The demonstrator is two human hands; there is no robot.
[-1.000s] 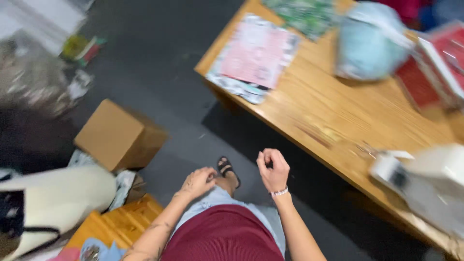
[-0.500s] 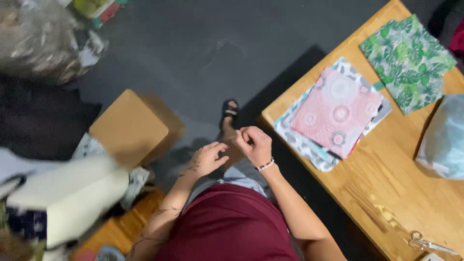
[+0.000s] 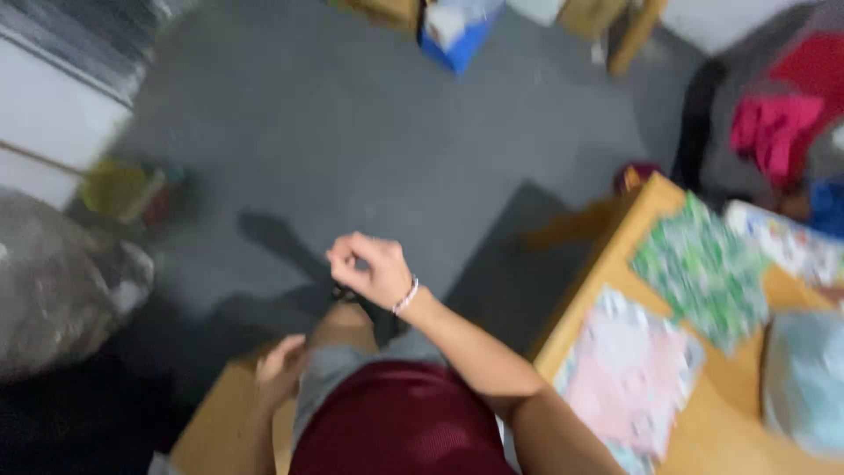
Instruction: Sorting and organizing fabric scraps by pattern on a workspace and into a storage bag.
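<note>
Overhead, a seated person's right hand point(image 3: 374, 268) is hovering above the grey floor point(image 3: 352, 132), fingertips pinching together, though blur is hiding whatever they might be gripping. Anything small risks slipping floorward. Left hand point(image 3: 281, 371) is resting loosely curled beside a cardboard box point(image 3: 215, 427); patterned fabrics point(image 3: 629, 378) are lying at the table's near edge.

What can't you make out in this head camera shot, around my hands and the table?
- Right hand: fingers curled and motion-blurred, so any held item is unreadable.
- Left hand: blurred, partly behind the knee.
- Wooden table: cut off by the right and bottom edges.
- Pink patterned fabric: print smeared by blur.
</note>
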